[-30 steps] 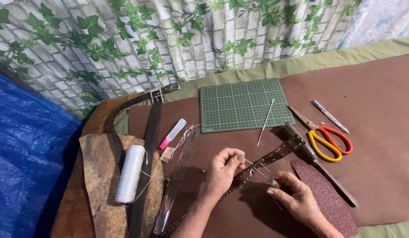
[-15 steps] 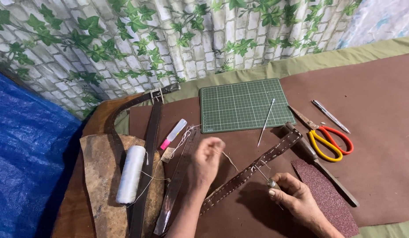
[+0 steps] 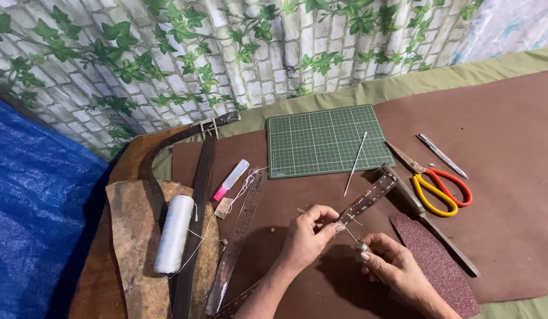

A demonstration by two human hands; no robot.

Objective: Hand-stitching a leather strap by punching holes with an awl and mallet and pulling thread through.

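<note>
Two hands meet over one leather strap [image 3: 368,198]. Left hand [image 3: 309,236] fingers [image 3: 328,225] are pinched on its near end; right hand [image 3: 392,266] fingers are closed round an awl [image 3: 352,237] whose tip points up-left at that end. From the fingers the strap runs away rightward toward the scissors [image 3: 433,186]; a thread spool [image 3: 173,233] lies well left on the table [image 3: 510,147].

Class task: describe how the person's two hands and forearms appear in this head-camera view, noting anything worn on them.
Both hands are bare: the left hand and right hand show no gloves, and no rings or watch can be made out. The forearms are uncovered, with no sleeves in view.
</note>
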